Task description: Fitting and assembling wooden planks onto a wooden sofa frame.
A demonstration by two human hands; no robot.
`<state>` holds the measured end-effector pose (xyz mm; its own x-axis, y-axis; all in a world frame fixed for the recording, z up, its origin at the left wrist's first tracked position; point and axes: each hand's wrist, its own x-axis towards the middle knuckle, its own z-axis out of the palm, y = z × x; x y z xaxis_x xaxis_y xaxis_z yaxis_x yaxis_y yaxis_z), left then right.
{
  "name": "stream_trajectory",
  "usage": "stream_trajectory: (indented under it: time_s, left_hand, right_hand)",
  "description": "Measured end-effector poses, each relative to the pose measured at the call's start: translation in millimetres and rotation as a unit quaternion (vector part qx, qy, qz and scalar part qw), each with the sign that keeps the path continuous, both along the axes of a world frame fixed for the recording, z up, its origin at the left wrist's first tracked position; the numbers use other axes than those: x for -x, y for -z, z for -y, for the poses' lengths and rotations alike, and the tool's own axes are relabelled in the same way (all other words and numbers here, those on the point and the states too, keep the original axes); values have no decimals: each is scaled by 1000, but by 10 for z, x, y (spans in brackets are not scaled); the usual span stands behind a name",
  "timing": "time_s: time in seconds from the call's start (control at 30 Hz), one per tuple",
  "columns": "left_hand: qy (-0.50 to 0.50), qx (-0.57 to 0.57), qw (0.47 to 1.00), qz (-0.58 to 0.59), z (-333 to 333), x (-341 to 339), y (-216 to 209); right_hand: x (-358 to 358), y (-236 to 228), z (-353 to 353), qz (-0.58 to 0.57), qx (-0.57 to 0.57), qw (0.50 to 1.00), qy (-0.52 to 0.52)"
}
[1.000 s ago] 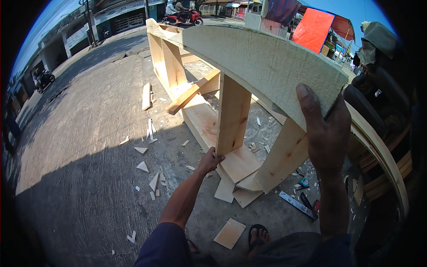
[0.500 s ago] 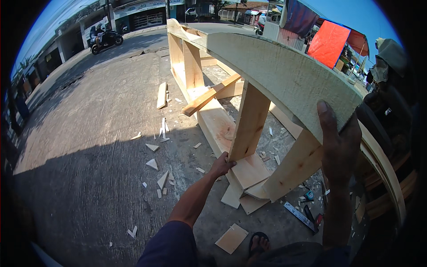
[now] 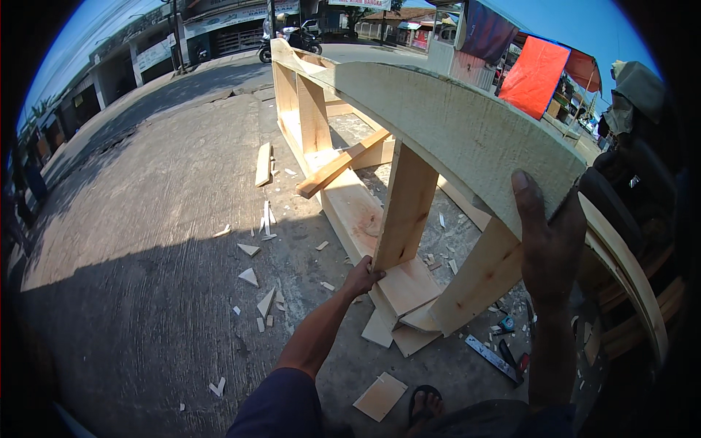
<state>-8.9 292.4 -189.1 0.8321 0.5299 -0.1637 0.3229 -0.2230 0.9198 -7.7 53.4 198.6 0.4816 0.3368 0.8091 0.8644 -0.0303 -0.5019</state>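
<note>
A long pale wooden frame lies in front of me on the pavement, with short cross boards between a bottom plank [image 3: 353,212] and a curved top board [image 3: 445,102]. My left hand [image 3: 363,277] is closed around the lower edge of an upright cross board [image 3: 406,208], where that board meets the bottom plank. At the near end my right hand [image 3: 549,237] grips the curved top board, its thumb on the outer face and its fingers mostly hidden behind. A second, slanting cross board [image 3: 478,281] stands between my hands.
A loose wooden bar [image 3: 339,166] leans across the frame. Offcuts [image 3: 267,302] litter the concrete, with a square of wood [image 3: 380,396] beside my sandalled foot [image 3: 425,404]. A metal square [image 3: 491,359] and a tape measure [image 3: 505,324] lie below the frame. Motorbikes [image 3: 292,42] are on the road.
Both hands keep their places on the frame, and the view has shifted slightly. On the road behind, a motorbike has moved to the right.
</note>
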Motion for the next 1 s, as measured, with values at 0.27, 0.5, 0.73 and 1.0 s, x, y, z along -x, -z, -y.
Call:
stream_trajectory:
  time_s: [0.27,0.5,0.73,1.0]
  left_hand:
    - [4,13,1000,-5,40,20,-112]
    - [-5,-9,999,45,-36,-23,128]
    - [-2,6,999,49,-11,-34,108]
    - [1,2,1000,11,41,27,-93]
  right_hand:
    - [5,1,-2,-2,1,1000,12]
    - [28,-19,-12,-19,9,1000,11]
    - [-4,8,-7,-1,-3,1000,9]
    - [2,2,-1,-11,-6,1000,1]
